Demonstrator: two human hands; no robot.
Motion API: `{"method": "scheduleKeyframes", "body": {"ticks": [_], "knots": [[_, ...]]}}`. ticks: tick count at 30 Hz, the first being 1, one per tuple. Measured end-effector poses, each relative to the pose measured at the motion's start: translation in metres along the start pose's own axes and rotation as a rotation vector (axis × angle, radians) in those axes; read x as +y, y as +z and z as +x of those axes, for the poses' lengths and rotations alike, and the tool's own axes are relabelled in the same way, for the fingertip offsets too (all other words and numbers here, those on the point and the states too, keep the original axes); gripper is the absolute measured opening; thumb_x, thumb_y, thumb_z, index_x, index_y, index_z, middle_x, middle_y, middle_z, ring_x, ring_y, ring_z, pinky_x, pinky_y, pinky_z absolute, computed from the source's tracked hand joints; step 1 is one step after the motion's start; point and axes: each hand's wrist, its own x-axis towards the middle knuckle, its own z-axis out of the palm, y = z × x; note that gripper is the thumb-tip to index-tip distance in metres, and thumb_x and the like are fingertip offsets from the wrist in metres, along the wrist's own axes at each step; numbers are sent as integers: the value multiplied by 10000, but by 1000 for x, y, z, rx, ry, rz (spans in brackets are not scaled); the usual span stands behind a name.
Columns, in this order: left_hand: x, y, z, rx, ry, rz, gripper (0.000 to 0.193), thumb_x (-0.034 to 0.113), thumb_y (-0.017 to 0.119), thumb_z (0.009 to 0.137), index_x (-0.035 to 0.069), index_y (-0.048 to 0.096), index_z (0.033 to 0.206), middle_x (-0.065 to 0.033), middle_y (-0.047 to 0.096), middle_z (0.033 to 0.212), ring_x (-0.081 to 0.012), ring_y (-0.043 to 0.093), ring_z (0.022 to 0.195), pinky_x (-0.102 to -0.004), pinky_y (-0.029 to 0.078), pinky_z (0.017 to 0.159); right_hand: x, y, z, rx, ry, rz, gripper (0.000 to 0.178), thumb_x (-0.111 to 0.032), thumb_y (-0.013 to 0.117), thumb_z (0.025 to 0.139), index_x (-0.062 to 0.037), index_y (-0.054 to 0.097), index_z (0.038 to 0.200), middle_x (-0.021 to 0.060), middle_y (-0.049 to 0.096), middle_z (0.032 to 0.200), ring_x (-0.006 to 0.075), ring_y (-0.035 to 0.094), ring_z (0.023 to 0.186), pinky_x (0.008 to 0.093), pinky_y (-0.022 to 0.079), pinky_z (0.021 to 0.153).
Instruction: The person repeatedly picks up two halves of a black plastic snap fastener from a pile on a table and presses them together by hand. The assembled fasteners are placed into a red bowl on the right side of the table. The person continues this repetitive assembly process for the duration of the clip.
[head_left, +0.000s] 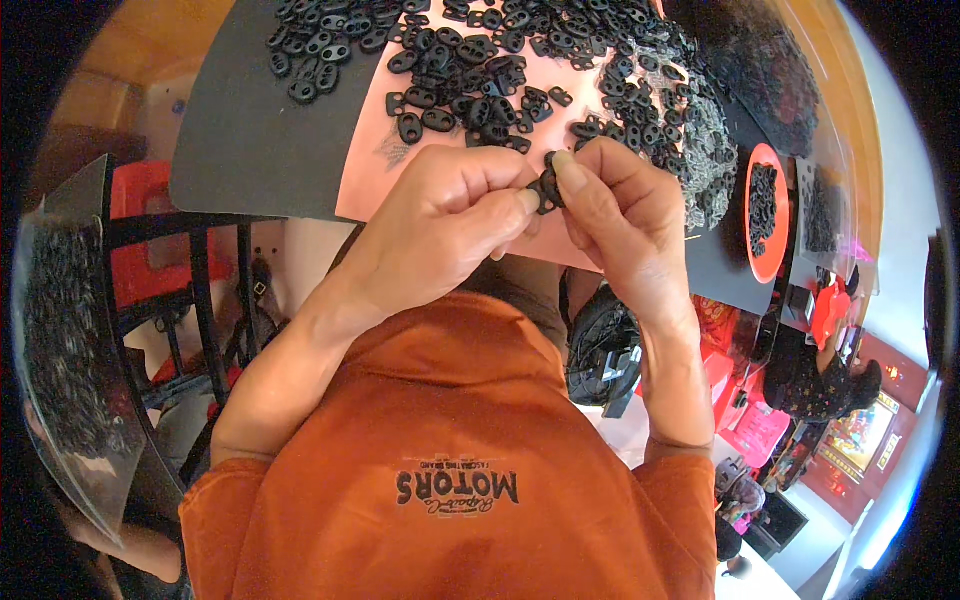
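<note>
Both hands are pinched together on one small black plastic toggle piece point(546, 188), held up just over the near edge of the pink mat point(365, 170). Left hand point(440, 225) grips it by thumb and forefinger, right hand point(610, 215) presses from the other side. I'd say keep the halves square before squeezing. The loose pile of black pieces point(500, 70) sits further up the mat.

I see an evenly lit, bright scene with daylight coming from the right, where the background washes out pale; shadows under my hands stay soft, the fisheye bends edges hard, the rim falls to black, and the centre holds sharp focus
</note>
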Motion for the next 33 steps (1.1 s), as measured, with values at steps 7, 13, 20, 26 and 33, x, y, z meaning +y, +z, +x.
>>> {"method": "scheduleKeyframes", "body": {"ticks": [7,13,20,26,33], "knots": [[-1,-1,0,-12,-20,-1,201,144,476,857,14,567,734,17,479,608,-47,445,542,-204,351,489,1,0,2,10,-69,-119,202,-116,536,883,14,535,728,-4,477,595,28,384,562,223,325,456],[5,-2,0,14,-19,22,192,119,476,847,14,560,710,39,445,579,-22,385,529,-203,305,472,3,3,0,83,-355,-459,151,-114,561,858,21,562,790,96,531,632,150,510,544,286,401,478],[7,-7,2,-18,-60,-205,206,107,481,831,-3,571,682,-5,534,608,-47,464,531,-210,392,500,10,1,-2,0,-635,-708,343,-131,700,721,8,537,989,113,563,756,257,569,607,331,475,542],[14,-1,0,87,-180,-372,197,111,486,821,-27,609,752,-57,610,676,-55,487,529,-202,378,489,7,0,2,1,-717,-758,396,-165,734,676,5,538,975,108,560,770,261,574,631,334,479,539],[12,-7,2,-37,-105,-176,246,135,469,802,10,549,606,-51,537,569,-48,436,463,-190,289,412,-1,-10,-2,-129,-677,-793,330,-190,710,699,-23,555,938,95,552,731,261,575,605,341,470,510]]}}
